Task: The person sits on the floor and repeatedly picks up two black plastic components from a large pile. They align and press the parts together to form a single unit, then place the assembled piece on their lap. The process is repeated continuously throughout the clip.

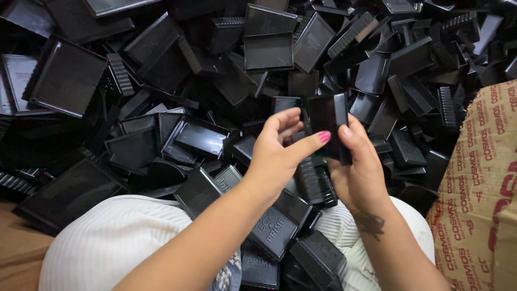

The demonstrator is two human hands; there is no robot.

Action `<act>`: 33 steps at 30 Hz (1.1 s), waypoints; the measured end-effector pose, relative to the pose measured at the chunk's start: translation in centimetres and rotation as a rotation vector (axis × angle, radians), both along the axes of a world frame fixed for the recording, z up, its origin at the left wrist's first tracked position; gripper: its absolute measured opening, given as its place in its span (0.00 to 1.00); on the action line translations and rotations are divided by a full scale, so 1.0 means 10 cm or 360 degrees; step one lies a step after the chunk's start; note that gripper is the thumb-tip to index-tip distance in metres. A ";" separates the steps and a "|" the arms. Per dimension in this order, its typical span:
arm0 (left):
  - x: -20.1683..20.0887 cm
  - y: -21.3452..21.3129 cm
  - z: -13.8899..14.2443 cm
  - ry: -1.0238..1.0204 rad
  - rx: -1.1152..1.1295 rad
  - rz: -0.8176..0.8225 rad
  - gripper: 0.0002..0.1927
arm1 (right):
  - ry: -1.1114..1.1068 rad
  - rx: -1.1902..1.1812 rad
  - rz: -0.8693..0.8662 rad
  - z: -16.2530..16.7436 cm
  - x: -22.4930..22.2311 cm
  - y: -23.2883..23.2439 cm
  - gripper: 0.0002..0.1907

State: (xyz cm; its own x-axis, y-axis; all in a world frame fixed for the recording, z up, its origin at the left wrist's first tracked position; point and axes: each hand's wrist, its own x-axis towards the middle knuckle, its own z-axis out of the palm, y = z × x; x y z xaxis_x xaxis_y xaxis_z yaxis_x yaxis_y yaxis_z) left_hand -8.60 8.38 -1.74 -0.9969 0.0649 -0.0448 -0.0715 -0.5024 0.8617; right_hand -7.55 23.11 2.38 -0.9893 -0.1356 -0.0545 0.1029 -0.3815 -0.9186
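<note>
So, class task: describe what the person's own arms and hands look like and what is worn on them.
Both forearms are bare, with no sleeves. The left hand has a bright pink painted thumbnail. The right hand has a dark tattoo at the wrist. No rings, watch or gloves show.

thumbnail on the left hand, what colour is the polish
Bright pink, on the left hand thumbnail, head view.

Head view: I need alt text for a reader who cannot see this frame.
Two bare hands hold a flat black plastic piece upright between them, the left hand with a pink thumbnail and the right hand gripping its right edge. Beyond lies a heap of black plastic parts, with more on the lap and a printed cardboard box at right.
</note>
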 end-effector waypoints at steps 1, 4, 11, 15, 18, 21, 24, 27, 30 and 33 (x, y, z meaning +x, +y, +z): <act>0.01 0.02 -0.01 0.0005 0.0119 0.0017 0.45 | -0.0062 0.0026 -0.0013 0.02 0.01 0.00 0.28; 0.01 0.02 0.00 0.0080 0.0301 0.0084 0.47 | -0.0162 0.0001 0.0145 0.05 0.04 -0.01 0.29; 0.02 -0.05 0.12 0.0504 -0.0112 0.0295 0.47 | -0.0097 0.0157 0.0488 0.02 0.03 0.04 0.35; 0.08 -0.16 0.24 0.0748 -0.0458 0.0336 0.50 | 0.0022 0.0226 0.0461 0.01 0.05 0.07 0.41; 0.07 -0.24 0.31 0.0653 -0.0814 0.0299 0.49 | 0.0092 0.0255 0.0416 0.01 0.08 0.07 0.45; 0.05 -0.26 0.32 0.0189 -0.0431 -0.0142 0.42 | 0.0143 0.0257 0.0334 0.00 0.07 0.07 0.47; 0.02 -0.22 0.29 0.0255 0.0090 -0.0174 0.41 | 0.0179 0.0286 0.0321 0.00 0.02 0.09 0.46; 0.05 -0.20 0.27 0.0354 0.0154 -0.0136 0.41 | 0.0138 0.0389 0.0346 -0.01 -0.01 0.12 0.44; 0.12 -0.20 0.31 0.0453 0.0003 -0.0091 0.43 | 0.0141 0.0607 0.0322 -0.04 0.00 0.14 0.46; 0.17 -0.23 0.37 0.0436 -0.0330 -0.0068 0.44 | 0.0234 0.0735 0.0317 -0.05 0.02 0.18 0.45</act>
State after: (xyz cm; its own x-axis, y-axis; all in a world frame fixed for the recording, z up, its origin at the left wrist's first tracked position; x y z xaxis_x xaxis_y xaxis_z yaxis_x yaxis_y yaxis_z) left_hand -6.91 6.05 1.99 -0.9703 0.1244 0.2077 0.1596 -0.3163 0.9351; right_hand -7.37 24.92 1.87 -0.9484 -0.3166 -0.0156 -0.0105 0.0805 -0.9967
